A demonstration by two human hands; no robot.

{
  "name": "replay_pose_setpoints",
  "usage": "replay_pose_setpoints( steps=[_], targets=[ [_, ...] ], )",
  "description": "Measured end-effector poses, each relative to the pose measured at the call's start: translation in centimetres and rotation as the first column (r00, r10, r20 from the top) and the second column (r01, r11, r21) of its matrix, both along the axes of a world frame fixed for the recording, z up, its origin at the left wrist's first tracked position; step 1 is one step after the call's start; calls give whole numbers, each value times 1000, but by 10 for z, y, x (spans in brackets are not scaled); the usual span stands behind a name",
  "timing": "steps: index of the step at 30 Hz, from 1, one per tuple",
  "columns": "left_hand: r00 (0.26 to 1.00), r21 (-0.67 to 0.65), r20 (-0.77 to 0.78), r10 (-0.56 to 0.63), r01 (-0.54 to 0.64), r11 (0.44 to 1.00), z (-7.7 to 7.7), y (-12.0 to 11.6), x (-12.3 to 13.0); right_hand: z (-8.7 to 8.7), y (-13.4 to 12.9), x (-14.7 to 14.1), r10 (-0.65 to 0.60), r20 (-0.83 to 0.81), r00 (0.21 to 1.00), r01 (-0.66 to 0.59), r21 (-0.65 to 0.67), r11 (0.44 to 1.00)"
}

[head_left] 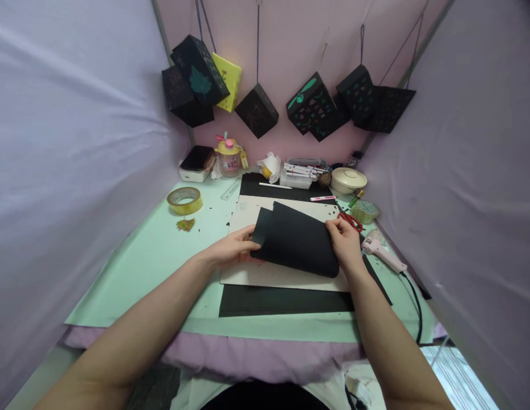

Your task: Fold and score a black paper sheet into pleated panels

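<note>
Between my hands is a folded sheet of black paper, tilted above a white board. My left hand pinches its left edge, thumb on top and the other fingers underneath. At the upper right corner my right hand grips the sheet between thumb and fingers. The fold lies toward the right, and the two layers show offset edges at the upper left. Under the board lies more black paper, showing at the front and the back.
Left of the board sit a roll of tape and a leaf-like scrap. To the right are red scissors, a patterned tape roll and a glue gun with its cord. Markers stand behind; black boxes hang above.
</note>
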State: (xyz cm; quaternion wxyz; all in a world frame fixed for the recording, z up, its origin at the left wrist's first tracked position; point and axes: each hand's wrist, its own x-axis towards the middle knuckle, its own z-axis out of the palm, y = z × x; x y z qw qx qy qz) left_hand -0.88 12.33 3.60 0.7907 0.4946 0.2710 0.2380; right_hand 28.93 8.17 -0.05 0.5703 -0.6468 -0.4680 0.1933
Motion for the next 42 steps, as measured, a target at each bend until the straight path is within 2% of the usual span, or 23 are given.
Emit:
replay_pose_setpoints(
  steps=[3,5,9,14,18,21,23,26,28,30,32,37,39,42],
  targets=[
    [998,-56,58,-31,34,998,-1,3,-3,3,-1,-3,0,15,1000,0,20,1000],
    [991,-42,116,-59,64,997,1,4,-6,5,-2,-5,-23,63,998,19,67,998],
    [990,128,126,-59,42,991,8,1,-11,9,-6,-11,-114,224,968,59,239,969],
    [995,350,-2,-97,91,932,12,-9,-9,14,-10,-16,-227,343,911,86,381,920],
    [977,500,-202,75,37,865,11,-15,-3,13,-12,-17,-229,374,899,54,425,904],
    [954,566,-236,186,-21,824,8,-17,3,12,-14,-17,-233,358,904,32,487,873],
    [952,540,-198,235,-94,836,5,-16,6,11,-14,-19,-236,334,913,38,506,862],
    [940,358,-138,311,-246,901,-3,-13,10,13,-15,-22,-228,310,923,55,481,875],
    [926,254,-113,360,-324,911,-9,-11,12,15,-14,-24,-204,305,930,44,460,887],
    [907,235,-101,409,-378,895,-12,-9,13,17,-13,-25,-157,293,943,18,429,903],
    [871,284,-109,480,-435,854,-13,-8,12,17,-12,-24,-99,250,963,-6,388,921],
    [770,508,-64,635,-523,685,-6,-9,9,11,-7,-19,127,19,992,-127,274,953],
    [759,543,-41,650,-529,652,-4,-11,9,9,-6,-17,244,-77,967,-216,268,939],
    [758,555,-34,651,-527,643,-2,-12,9,9,-8,-18,368,-137,920,-328,247,912]
  ],
)
